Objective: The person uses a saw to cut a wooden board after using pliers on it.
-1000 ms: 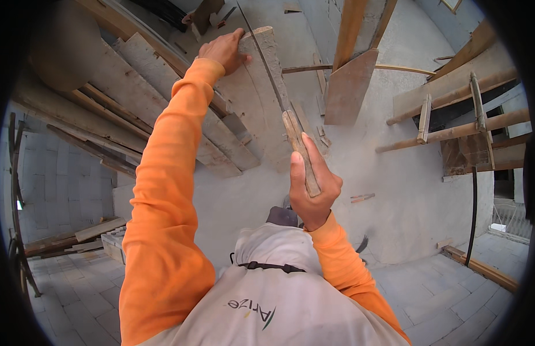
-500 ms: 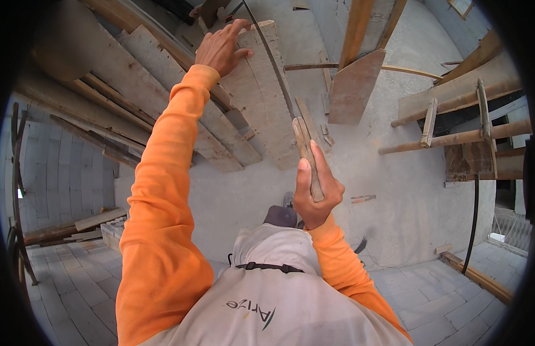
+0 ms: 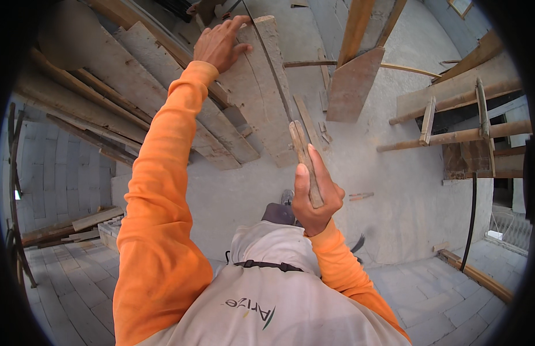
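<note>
My left hand [image 3: 219,45] grips the upper left edge of a pale, rough plank [image 3: 253,109] at the upper centre, with its fingers bent over the edge and thumb on the board. My right hand [image 3: 316,202] is closed on the worn wooden handle [image 3: 303,151] of a long saw, lower down and to the right. The narrow dark saw blade [image 3: 271,69] runs up from the handle along the plank's right side, its far part passing by my left fingertips. Where the teeth meet the wood is too small to tell.
Stacked boards [image 3: 135,86] lean at upper left. An upright timber panel [image 3: 354,86] stands right of the plank. A wooden frame with rungs [image 3: 455,135] is at right, near a black pole [image 3: 469,225]. Small wood scraps [image 3: 360,196] lie on the grey floor [image 3: 400,213].
My right hand and the saw handle have moved down toward me and slightly right along the plank. My left hand has shifted slightly up and left, staying at the plank's edge.
</note>
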Demonstrator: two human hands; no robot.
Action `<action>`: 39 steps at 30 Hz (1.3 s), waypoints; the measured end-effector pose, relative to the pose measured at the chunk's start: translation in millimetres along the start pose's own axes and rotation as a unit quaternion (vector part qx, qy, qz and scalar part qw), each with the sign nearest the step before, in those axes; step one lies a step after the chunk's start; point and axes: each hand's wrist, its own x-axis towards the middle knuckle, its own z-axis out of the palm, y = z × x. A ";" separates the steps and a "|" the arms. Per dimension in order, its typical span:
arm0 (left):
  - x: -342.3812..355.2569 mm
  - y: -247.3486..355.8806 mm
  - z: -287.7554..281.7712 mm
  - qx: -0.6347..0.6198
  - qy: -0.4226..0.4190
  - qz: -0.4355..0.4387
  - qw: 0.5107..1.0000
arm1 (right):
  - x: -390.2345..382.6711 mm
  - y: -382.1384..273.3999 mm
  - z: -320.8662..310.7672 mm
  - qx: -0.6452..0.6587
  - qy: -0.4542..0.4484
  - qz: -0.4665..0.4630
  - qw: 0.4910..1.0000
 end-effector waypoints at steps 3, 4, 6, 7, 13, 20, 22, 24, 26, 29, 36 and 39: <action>-3.1 -2.1 2.6 0.008 0.006 0.005 1.000 | 4.6 0.3 0.8 0.018 -0.001 -0.002 1.000; -3.6 -1.8 2.8 0.009 0.007 0.005 1.000 | 8.1 -0.9 0.5 0.014 -0.007 0.003 1.000; -4.5 -1.2 3.3 0.009 0.009 0.005 1.000 | 13.8 -3.2 0.1 0.007 -0.018 0.013 1.000; -3.6 0.2 1.5 0.010 0.007 0.006 1.000 | 12.9 -3.4 -1.5 0.009 -0.010 0.006 1.000; -5.1 -0.2 2.8 0.021 0.021 0.014 0.999 | 4.3 -2.7 -2.2 0.011 0.004 -0.014 1.000; -2.6 4.8 -1.6 0.021 0.002 -0.005 1.000 | 1.1 -7.6 -11.9 0.011 -0.002 0.005 1.000; -2.4 6.5 -1.8 0.019 0.001 -0.007 1.000 | -3.0 -6.3 -13.2 0.014 0.006 0.000 1.000; -4.1 4.7 1.8 0.015 0.013 0.002 1.000 | 6.2 -5.6 -7.8 0.019 0.007 0.005 1.000; -5.6 4.6 0.6 0.012 0.017 0.001 1.000 | 31.0 -8.4 -4.1 0.014 -0.024 0.050 0.998; -7.8 9.1 -0.5 0.016 0.008 -0.013 1.000 | 33.1 -16.1 -7.0 0.011 -0.040 0.051 0.998; -6.5 8.2 1.8 -0.005 0.053 0.028 0.998 | 18.2 -17.3 -5.9 0.000 -0.026 0.002 1.000; -7.2 11.9 -7.2 0.006 -0.013 -0.036 0.999 | 56.6 -17.8 4.9 -0.001 -0.048 0.061 0.997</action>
